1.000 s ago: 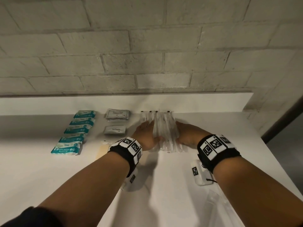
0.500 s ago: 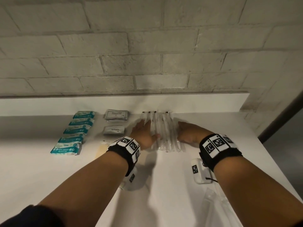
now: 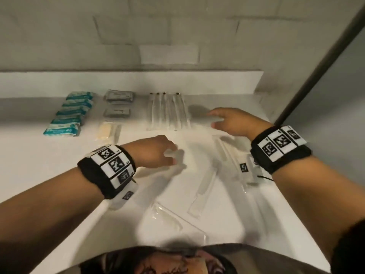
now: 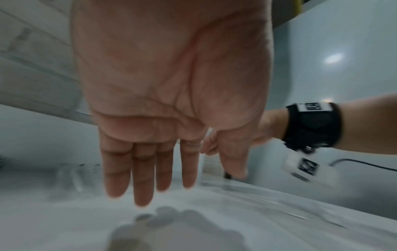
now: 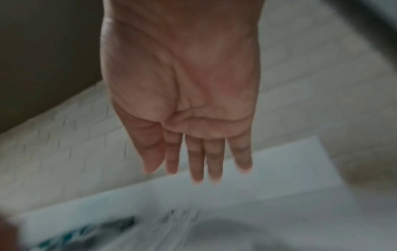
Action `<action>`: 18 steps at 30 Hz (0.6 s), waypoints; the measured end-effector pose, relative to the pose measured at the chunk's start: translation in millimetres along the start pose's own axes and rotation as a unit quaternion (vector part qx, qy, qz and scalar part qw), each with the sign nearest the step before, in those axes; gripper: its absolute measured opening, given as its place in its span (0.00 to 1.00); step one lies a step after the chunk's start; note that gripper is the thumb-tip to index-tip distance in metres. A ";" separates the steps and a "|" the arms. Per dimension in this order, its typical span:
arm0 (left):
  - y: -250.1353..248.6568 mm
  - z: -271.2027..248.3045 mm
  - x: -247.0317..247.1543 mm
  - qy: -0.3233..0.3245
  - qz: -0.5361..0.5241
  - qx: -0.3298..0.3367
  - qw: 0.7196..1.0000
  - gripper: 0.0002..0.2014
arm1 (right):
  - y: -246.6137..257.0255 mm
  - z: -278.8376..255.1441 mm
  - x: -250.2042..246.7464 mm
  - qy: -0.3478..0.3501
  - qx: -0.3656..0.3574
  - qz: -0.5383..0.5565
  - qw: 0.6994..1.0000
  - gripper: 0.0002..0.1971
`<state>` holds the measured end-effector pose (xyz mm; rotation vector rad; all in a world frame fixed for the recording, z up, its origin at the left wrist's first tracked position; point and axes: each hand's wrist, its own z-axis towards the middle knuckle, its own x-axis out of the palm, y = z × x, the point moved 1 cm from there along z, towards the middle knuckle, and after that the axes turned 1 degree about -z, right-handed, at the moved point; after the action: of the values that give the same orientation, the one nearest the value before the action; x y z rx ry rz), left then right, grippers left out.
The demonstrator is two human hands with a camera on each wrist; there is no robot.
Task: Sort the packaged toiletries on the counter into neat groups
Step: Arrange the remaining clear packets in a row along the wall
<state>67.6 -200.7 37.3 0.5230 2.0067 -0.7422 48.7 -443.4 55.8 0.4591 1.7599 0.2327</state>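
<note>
White bench point(image 3: 59, 165) beneath a brick wall point(image 3: 118, 36): teal packets point(image 3: 68, 113), grey sachets point(image 3: 118, 102) and clear-wrapped sticks point(image 3: 168, 111) grouped at back. Left hand point(image 3: 152, 153) and right hand point(image 3: 231, 123) hover flat, fingers extended, holding nothing, above loose clear packets point(image 3: 203, 190).

We see the white counter point(image 3: 49, 165) with four groups along its back: teal packets point(image 3: 69, 113) in a column, grey sachets point(image 3: 118, 103), a beige packet point(image 3: 106, 131), and clear wrapped sticks point(image 3: 167, 111) in a row. Our left hand point(image 3: 152, 153) and right hand point(image 3: 235, 123) hover with relaxed fingers, holding nothing. Loose clear packets point(image 3: 203, 190) lie nearer us.
</note>
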 end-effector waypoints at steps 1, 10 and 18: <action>-5.8 -10.3 9.5 0.022 0.010 -0.001 1.000 0.25 | -4.3 -17.3 -4.9 0.002 0.003 0.025 1.000 0.22; -40.6 -54.7 77.8 0.085 0.101 -0.005 0.991 0.22 | -57.2 -113.5 24.1 0.141 0.142 -0.184 0.962 0.24; -48.8 -65.7 86.1 0.119 0.075 -0.033 0.990 0.09 | -58.7 -140.1 61.8 0.188 0.075 -0.220 0.954 0.16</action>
<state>-45.5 -185.4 4.4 0.7438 2.1744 -0.5400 -108.5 -457.6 11.3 0.1210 2.2121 -0.1424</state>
